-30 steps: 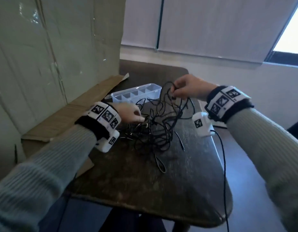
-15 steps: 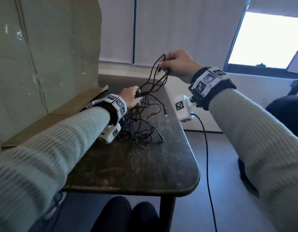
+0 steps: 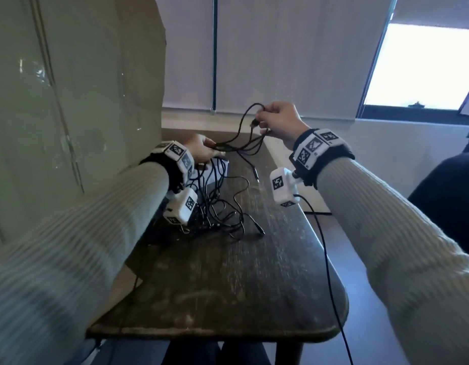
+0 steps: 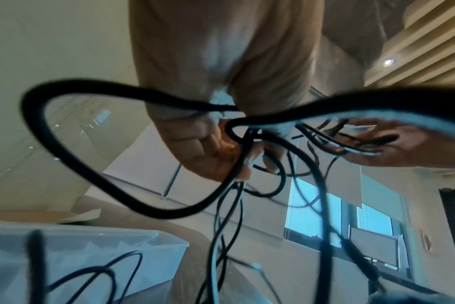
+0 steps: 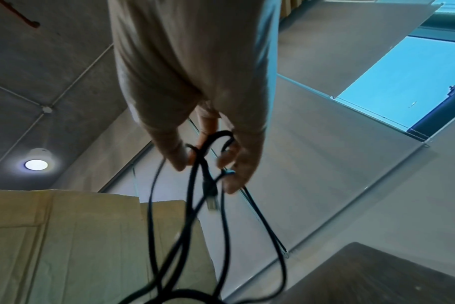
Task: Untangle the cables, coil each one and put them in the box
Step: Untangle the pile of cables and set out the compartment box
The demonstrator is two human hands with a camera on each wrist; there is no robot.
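Note:
A tangle of thin black cables (image 3: 217, 206) lies on the dark wooden table (image 3: 228, 285). Several strands rise from it to both hands. My left hand (image 3: 202, 151) grips a bunch of strands low over the table's far left; its fingers (image 4: 208, 152) curl round them. My right hand (image 3: 278, 122) is raised higher to the right and pinches a cable loop (image 5: 216, 139), a plug (image 5: 212, 200) dangling below the fingers. The clear plastic box (image 4: 91, 257) stands under the left hand, mostly hidden in the head view, with one cable loop in front of it.
A tall cardboard sheet (image 3: 70, 101) stands along the table's left side. A camera lead (image 3: 323, 246) hangs off the right wrist past the table's right edge. Wall, blinds and a window (image 3: 425, 67) lie beyond the table.
My right hand has lifted the pinched strands up and away from the pile, drawing them taut. The left hand has stayed low on the bundle. The head view has swung right and up.

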